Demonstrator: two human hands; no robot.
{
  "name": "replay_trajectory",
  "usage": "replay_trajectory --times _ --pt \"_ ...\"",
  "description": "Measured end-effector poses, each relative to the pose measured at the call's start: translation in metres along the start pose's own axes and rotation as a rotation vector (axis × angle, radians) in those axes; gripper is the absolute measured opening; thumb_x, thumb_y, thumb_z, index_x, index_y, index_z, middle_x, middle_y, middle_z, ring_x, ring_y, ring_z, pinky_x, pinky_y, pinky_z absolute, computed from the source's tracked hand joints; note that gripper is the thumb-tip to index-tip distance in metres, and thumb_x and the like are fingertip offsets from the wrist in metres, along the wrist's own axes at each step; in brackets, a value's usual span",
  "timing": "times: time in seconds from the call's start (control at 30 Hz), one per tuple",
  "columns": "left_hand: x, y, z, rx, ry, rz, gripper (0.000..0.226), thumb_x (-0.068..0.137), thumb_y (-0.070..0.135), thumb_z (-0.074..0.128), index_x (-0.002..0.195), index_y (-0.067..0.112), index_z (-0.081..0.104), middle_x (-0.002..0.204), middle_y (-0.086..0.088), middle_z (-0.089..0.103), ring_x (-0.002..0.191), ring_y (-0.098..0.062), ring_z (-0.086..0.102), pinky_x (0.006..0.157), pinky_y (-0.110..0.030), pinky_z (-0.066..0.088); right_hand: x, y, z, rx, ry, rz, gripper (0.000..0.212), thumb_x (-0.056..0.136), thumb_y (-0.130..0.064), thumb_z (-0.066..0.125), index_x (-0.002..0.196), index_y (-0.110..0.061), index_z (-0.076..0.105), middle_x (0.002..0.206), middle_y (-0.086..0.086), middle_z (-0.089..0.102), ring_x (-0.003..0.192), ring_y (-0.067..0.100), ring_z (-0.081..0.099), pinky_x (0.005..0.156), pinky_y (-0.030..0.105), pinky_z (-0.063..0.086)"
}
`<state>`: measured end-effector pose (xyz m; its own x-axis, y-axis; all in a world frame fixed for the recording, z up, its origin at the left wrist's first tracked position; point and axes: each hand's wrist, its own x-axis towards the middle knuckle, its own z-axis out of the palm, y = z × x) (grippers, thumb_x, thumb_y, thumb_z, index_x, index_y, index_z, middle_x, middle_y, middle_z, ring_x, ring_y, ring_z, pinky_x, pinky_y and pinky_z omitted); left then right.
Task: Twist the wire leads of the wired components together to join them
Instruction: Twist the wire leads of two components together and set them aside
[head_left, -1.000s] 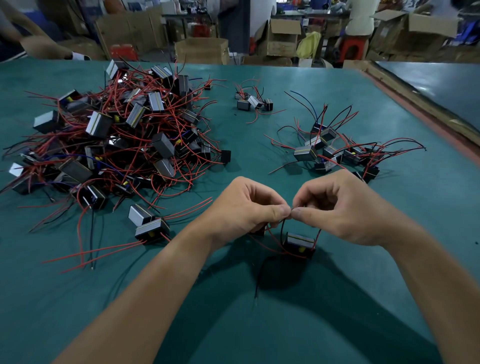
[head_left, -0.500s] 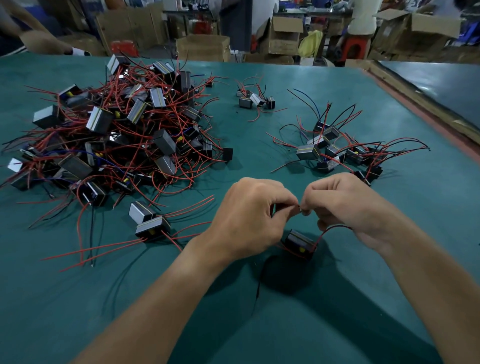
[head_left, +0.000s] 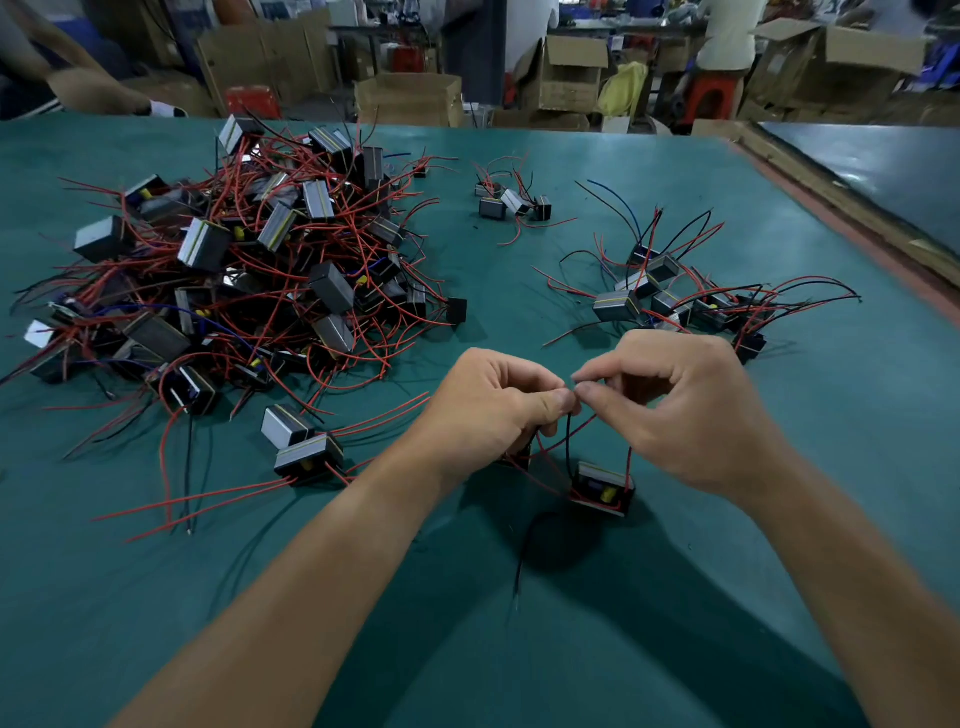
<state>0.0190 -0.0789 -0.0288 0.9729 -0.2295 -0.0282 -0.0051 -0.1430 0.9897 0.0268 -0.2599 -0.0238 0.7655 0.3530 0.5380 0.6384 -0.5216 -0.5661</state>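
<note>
Over matte teal tabletop (head_left: 857, 447), left hand (head_left: 488, 410) and right hand (head_left: 691, 410) pinch thin wire leads (head_left: 568, 439) (red, black) above boxy component (head_left: 602, 488).

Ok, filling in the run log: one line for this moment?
left hand pinches wire leads | right hand pinches same | component below hands

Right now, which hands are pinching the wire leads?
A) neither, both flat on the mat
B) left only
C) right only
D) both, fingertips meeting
D: the left hand and the right hand each pinch the wire leads between thumb and forefinger. Their tips meet just above the component.
</note>
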Motion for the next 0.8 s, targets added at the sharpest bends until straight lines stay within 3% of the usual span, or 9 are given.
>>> replay_trajectory --times 0.23,0.4,0.63,0.8 --pt "-0.001 -0.001 0.000 0.036 -0.014 0.005 0.026 0.090 0.005 0.066 0.066 0.015 0.070 0.049 0.004 0.055 0.042 -0.012 0.035 0.040 -0.017 0.027 -0.002 0.002 -0.007 -0.072 -0.132 -0.033 0.008 0.082 -0.013 0.075 0.086 -0.020 0.076 0.064 -0.006 0.059 0.059 0.019 0.057 0.056 0.040 0.049" --pt "-0.001 -0.003 -0.002 0.075 -0.051 0.016 0.027 0.089 0.006 0.068 0.065 0.017 0.071 0.051 0.004 0.059 0.040 -0.005 0.040 0.042 -0.015 0.033 -0.001 0.001 -0.011 -0.106 -0.203 -0.045 0.008 0.084 -0.017 0.073 0.081 -0.025 0.073 0.064 -0.007 0.058 0.061 0.016 0.055 0.056 0.037 0.045" --pt "-0.001 -0.006 0.000 0.215 -0.042 0.106 0.018 0.086 0.010 0.074 0.068 0.013 0.074 0.055 0.005 0.062 0.053 -0.014 0.047 0.054 -0.033 0.041 -0.002 -0.002 -0.013 -0.158 -0.272 0.020 0.012 0.082 -0.026 0.061 0.076 -0.026 0.071 0.064 -0.010 0.057 0.064 0.012 0.053 0.056 0.028 0.040" --pt "-0.002 -0.008 0.002 0.398 -0.017 0.279 0.015 0.083 0.012 0.076 0.070 0.019 0.075 0.049 0.015 0.055 0.046 0.001 0.039 0.048 -0.013 0.033 0.001 -0.001 -0.014 -0.077 -0.373 0.184 0.018 0.086 -0.015 0.067 0.070 -0.023 0.068 0.058 -0.002 0.055 0.052 0.009 0.043 0.055 0.033 0.038"
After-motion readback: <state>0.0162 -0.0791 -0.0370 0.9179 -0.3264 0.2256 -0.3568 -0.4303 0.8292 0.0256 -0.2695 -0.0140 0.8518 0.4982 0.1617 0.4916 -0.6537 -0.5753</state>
